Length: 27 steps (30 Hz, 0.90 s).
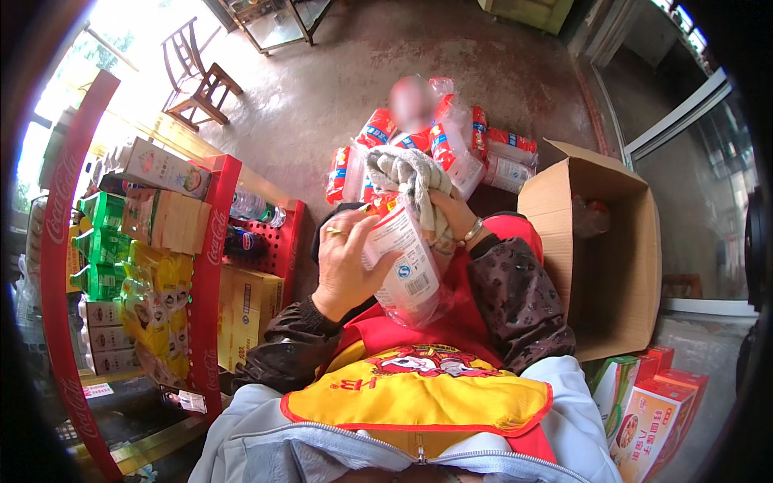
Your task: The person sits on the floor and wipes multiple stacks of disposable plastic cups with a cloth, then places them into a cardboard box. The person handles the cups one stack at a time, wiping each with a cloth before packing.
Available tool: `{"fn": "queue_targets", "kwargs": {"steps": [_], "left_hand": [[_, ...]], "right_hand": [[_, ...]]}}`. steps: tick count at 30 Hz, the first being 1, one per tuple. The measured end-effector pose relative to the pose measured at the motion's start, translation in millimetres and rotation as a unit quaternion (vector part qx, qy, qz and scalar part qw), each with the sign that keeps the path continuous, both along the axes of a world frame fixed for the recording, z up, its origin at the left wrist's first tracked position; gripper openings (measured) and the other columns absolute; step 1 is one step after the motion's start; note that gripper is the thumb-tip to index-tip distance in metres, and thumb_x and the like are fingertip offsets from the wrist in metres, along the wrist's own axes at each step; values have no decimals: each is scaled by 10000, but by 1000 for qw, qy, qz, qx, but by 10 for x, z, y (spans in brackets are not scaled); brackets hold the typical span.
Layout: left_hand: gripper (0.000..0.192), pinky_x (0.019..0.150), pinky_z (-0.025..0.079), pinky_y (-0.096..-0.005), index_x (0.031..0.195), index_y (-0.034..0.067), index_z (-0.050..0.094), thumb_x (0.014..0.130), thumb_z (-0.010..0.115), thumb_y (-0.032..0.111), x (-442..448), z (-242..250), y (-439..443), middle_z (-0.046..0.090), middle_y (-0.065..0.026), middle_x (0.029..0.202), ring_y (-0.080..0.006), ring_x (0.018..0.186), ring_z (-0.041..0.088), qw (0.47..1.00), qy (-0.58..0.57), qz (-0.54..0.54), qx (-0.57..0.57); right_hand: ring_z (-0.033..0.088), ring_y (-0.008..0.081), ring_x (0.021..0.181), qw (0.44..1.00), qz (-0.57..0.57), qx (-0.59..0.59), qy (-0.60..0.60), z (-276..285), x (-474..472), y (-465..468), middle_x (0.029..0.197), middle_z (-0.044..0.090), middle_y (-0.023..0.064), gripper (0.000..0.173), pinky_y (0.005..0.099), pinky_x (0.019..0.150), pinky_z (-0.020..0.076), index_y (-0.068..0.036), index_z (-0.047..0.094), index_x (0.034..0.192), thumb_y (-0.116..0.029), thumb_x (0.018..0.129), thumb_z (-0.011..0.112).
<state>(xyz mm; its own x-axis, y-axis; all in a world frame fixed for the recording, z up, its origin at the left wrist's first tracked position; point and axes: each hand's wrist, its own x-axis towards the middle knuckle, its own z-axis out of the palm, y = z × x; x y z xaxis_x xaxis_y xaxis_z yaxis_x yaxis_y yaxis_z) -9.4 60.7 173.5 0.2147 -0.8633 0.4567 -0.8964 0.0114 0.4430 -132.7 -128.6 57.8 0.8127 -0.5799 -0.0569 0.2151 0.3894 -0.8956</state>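
Note:
A clear plastic-wrapped package [406,265] with a white printed label and red parts lies over my lap. My left hand [347,259], with a ring on one finger, holds the package's left side. My right hand [453,214], a bracelet at its wrist, grips a crumpled grey-white cloth [406,172] against the package's upper right side. Just beyond the cloth, several similar red-and-clear packages [450,142] lie piled on the floor. The cloth hides part of the package's top end.
An open cardboard box [613,265], one package inside, stands at the right. Red-and-white cartons [649,422] are at the lower right. A red shelf rack [211,271] with drinks and boxes stands at the left. A wooden chair [202,90] is at the upper left.

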Motion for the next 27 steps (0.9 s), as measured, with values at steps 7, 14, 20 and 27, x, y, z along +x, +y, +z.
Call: {"fn": "queue_targets", "kwargs": {"steps": [7, 14, 20, 27], "left_hand": [[541, 760, 462, -407, 997, 11, 560, 652, 794, 356, 119, -107, -56, 582, -176, 999, -363, 891, 572, 998, 68, 17, 5], [427, 645, 467, -380, 794, 3, 582, 654, 782, 354, 200, -356, 133, 582, -143, 748, -340, 710, 586, 996, 77, -4, -44], [314, 505, 388, -345, 603, 12, 487, 720, 728, 175, 286, -426, 72, 488, -132, 608, -303, 538, 499, 984, 142, -66, -83], [255, 468, 345, -312, 596, -2, 471, 740, 678, 32, 331, -361, -29, 430, -102, 573, -230, 493, 439, 973, 190, -72, -111]], "right_hand": [[579, 124, 945, 1000, -9, 14, -23, -4, -3, 34, 1056, 604, 27, 336, 269, 808, 485, -72, 551, 1183, -136, 854, 581], [575, 129, 986, 994, 30, 73, -81, -102, -18, 143, 1132, 576, 33, 358, 272, 829, 485, -77, 491, 1250, -173, 906, 506], [573, 122, 940, 993, 17, 94, -72, -54, 22, 187, 1054, 592, 30, 331, 264, 794, 483, -74, 534, 1183, -172, 868, 552], [584, 137, 943, 985, -95, 113, -91, -67, -89, -16, 1076, 591, 53, 321, 275, 778, 496, -57, 547, 1150, -183, 856, 577]]}}
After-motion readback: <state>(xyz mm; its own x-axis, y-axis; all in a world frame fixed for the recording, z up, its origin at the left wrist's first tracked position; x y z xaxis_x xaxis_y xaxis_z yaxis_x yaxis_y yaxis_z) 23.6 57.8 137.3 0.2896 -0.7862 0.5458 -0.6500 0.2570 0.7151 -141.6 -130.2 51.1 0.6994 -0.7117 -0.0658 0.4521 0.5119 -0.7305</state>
